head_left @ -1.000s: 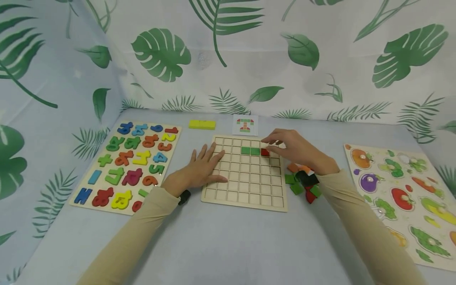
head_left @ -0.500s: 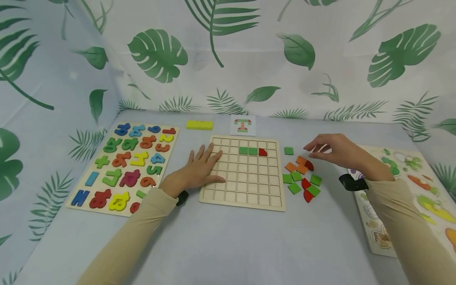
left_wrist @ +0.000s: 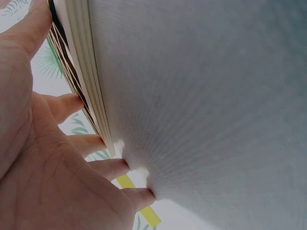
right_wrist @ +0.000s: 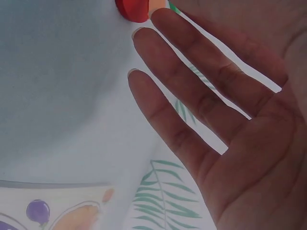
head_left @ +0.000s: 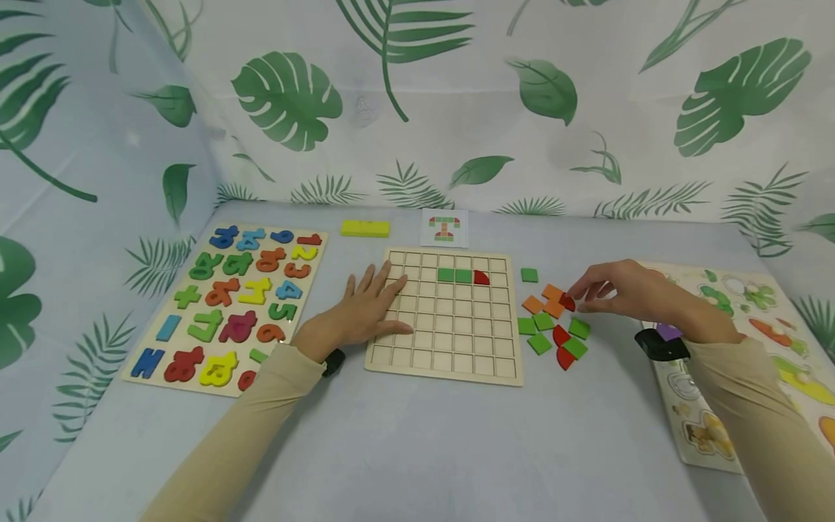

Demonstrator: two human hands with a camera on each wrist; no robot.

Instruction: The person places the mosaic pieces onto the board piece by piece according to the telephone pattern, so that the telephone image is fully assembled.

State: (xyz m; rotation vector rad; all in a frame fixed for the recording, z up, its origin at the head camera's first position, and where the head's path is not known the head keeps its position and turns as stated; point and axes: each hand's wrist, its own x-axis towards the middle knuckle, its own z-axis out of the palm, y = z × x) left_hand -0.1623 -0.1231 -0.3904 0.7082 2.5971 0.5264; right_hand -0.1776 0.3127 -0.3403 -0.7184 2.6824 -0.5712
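My left hand lies with spread fingers across the left edge of the wooden grid board. In the left wrist view its fingers reach along the board's edge and the tabletop. Set in the board's upper rows are two green square tiles and a red quarter-round tile. My right hand is over the loose pile, index fingertip and thumb right at another red quarter-round tile, which lies beside orange square tiles. The right wrist view shows its other fingers extended.
A picture card and a yellow block are behind the board. Several green tiles and red ones lie right of it. A number puzzle board flanks the left, a vegetable puzzle board the right.
My right hand has left the red tile on the board, swung right, then come down at the loose red quarter-round tile. My left hand has stayed in place.
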